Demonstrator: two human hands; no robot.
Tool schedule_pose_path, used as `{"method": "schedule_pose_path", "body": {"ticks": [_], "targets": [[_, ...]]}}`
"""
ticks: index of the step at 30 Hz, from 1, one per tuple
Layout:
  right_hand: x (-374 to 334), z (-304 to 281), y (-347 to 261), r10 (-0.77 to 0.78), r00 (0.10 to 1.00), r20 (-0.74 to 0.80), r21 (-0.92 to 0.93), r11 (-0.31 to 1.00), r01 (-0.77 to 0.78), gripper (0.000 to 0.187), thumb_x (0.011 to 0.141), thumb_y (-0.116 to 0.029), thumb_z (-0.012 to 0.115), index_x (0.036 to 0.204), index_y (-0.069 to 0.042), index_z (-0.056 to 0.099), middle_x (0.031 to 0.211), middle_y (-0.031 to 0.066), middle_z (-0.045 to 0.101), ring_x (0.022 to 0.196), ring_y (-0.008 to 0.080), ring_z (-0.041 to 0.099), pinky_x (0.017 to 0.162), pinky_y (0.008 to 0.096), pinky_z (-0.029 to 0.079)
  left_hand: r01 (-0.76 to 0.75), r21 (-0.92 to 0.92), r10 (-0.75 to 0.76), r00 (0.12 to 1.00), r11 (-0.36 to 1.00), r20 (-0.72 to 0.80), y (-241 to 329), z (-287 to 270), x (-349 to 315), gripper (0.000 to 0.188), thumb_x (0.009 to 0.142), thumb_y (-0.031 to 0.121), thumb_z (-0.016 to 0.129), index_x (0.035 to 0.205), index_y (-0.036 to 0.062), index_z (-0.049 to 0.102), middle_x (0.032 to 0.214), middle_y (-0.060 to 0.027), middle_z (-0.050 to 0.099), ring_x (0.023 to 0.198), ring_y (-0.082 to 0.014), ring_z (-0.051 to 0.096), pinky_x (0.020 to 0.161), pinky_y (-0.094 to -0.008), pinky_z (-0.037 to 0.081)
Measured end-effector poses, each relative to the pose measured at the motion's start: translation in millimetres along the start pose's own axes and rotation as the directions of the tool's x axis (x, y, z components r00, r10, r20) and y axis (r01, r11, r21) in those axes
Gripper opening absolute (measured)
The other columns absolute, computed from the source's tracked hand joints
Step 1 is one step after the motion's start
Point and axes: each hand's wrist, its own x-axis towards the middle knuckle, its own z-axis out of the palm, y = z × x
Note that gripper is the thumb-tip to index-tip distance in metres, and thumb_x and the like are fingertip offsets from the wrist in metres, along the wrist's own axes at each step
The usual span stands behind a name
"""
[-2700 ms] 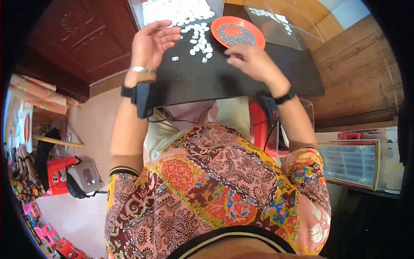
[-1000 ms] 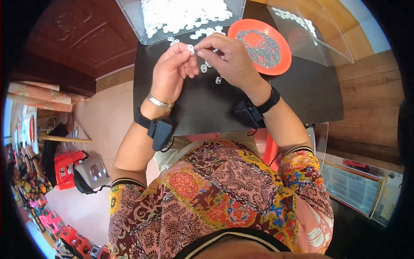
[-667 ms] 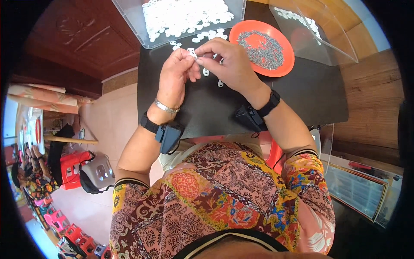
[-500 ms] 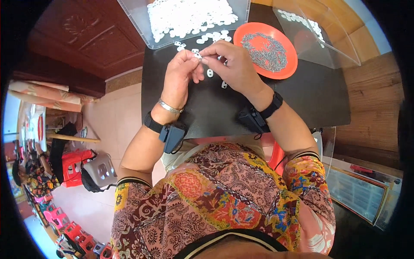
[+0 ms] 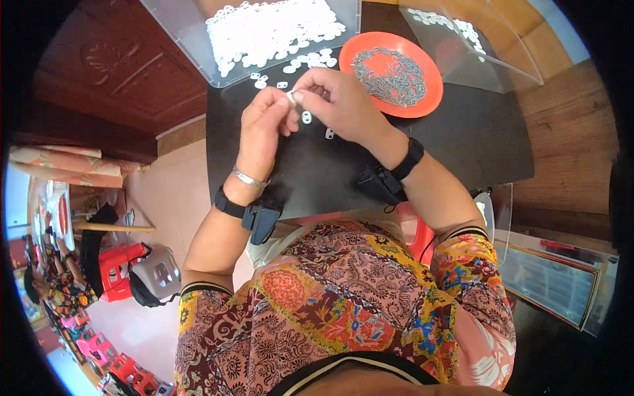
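Observation:
My left hand [image 5: 261, 129] and my right hand [image 5: 338, 102] meet above the dark table [image 5: 462, 155]. Between their fingertips is a small white plastic piece [image 5: 291, 97], pinched from both sides and partly covered by the fingers. Beneath and beside my hands lie a loose white oval piece with two holes [image 5: 306, 117] and another white piece [image 5: 329, 133]. To the right of my right hand rests an orange-red plate [image 5: 432, 99] with many thin grey metal pins or screws [image 5: 406, 87] spread in it.
A clear plastic bin [image 5: 228, 80] heaped with white pieces [image 5: 271, 30] stands at the far left of the table. Several more pieces [image 5: 310, 61] lie by its edge. Another clear container [image 5: 502, 72] stands far right. Stools [image 5: 157, 270] and a person [image 5: 63, 270] appear at left.
The whole view has shifted slightly, so the table things sit further left in it. Both hands stay together on the small white piece, the fingers slightly changed in pose.

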Motion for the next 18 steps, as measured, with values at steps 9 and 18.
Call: {"method": "schedule_pose_path", "body": {"ticks": [9, 18], "targets": [[-1.6, -4.1, -3.1, -0.156, 0.988, 0.017, -0.227, 0.961, 0.156, 0.011, 0.082, -0.014, 0.061, 0.083, -0.002, 0.059, 0.066, 0.005, 0.061, 0.057, 0.011, 0.057, 0.051, 0.0253, 0.043, 0.126, -0.016, -0.124, 0.986, 0.992, 0.109, 8.4, 2.0, -0.8, 0.024, 0.094, 0.026, 0.045, 0.081, 0.0071, 0.054, 0.07, -0.0013, 0.056, 0.06, -0.0086, 0.051, 0.055, -0.0205, 0.037], [2.3, -9.8, 6.7, -0.062, 0.993, 0.104, 0.042, 0.997, 0.058, 0.013, 0.083, -0.014, 0.064, 0.081, -0.002, 0.061, 0.069, 0.0027, 0.061, 0.063, 0.007, 0.056, 0.056, 0.0233, 0.044, 0.108, -0.076, -0.088, 0.969, 0.991, 0.231, 9.0, -1.3, -1.0, 0.016, 0.093, 0.021, 0.047, 0.088, 0.007, 0.051, 0.07, -0.0014, 0.054, 0.062, -0.0088, 0.051, 0.058, -0.0205, 0.037]]}}
